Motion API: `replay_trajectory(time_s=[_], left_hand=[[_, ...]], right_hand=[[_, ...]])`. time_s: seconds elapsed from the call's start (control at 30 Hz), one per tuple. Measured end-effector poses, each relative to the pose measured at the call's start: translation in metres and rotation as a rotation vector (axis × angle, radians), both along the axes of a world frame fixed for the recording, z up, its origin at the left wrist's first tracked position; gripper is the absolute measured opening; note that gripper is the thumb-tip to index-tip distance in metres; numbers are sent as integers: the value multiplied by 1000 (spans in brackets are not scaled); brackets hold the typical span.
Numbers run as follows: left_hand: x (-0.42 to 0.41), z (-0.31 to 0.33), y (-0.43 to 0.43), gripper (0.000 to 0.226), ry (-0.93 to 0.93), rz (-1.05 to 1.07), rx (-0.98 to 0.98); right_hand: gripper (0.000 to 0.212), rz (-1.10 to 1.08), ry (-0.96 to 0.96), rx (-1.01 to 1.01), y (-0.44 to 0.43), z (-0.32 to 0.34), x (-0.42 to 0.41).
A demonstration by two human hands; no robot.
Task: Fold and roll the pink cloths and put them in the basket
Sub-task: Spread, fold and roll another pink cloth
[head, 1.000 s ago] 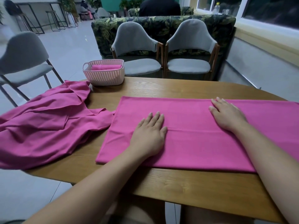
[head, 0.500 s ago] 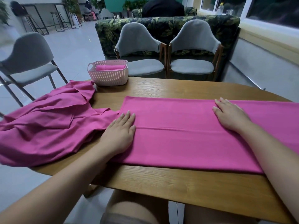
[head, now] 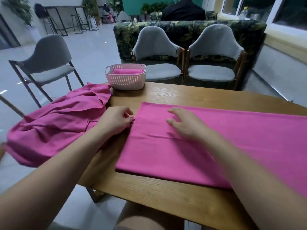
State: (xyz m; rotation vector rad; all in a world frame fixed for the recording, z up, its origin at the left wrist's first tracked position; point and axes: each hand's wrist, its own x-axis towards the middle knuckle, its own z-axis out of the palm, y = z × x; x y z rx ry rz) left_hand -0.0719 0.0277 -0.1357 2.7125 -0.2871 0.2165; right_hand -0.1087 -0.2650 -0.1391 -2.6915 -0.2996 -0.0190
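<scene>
Desk [head: 166, 201] carries a folded pink cloth [head: 207, 146] flat at centre, a crumpled pink heap [head: 58, 123] at left, a basket [head: 126, 80] behind holding a rolled pink cloth [head: 127, 71]; left hand [head: 114, 121] grip pinches the folded cloth's left edge, right hand [head: 186, 123] grip spread above it

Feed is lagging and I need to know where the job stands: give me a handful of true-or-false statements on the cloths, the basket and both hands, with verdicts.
1. The basket holds a rolled pink cloth. True.
2. The folded cloth is rolled up. False: it lies flat on the table.
3. The left hand pinches the folded cloth's left edge. True.
4. The right hand grips the basket. False: its fingers are spread over the folded cloth.
5. The loose cloth pile lies right of the folded cloth. False: it lies left of it, hanging over the table's edge.
</scene>
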Motion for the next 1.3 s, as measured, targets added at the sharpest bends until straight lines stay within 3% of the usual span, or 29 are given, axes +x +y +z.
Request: replay_trajectory(time_s=[0.27, 0.37, 0.43, 0.57, 0.7, 0.87, 1.1, 1.3], left_hand=[[16, 1, -5, 20, 50, -86, 45], [21, 4, -5, 12, 58, -53, -28], [23, 6, -3, 15, 107, -28, -109], [27, 13, -4, 29, 174, -97, -39], [32, 16, -4, 28, 153, -80, -172], [37, 29, 3, 38, 419, -133, -528], [47, 47, 22, 41, 566, -198, -686], [54, 50, 44, 42, 455, -114, -626]], right_hand=[[56, 64, -99, -53, 26, -38, -7], [55, 68, -121, -58, 26, -39, -6], [54, 70, -124, -52, 26, -39, -8], [53, 63, -124, -42, 26, -38, -8], [52, 66, -138, -32, 27, -37, -9], [51, 61, -151, -23, 27, -39, -8], [51, 61, -159, -35, 27, -38, -8], [51, 56, -161, -21, 28, -36, -10]])
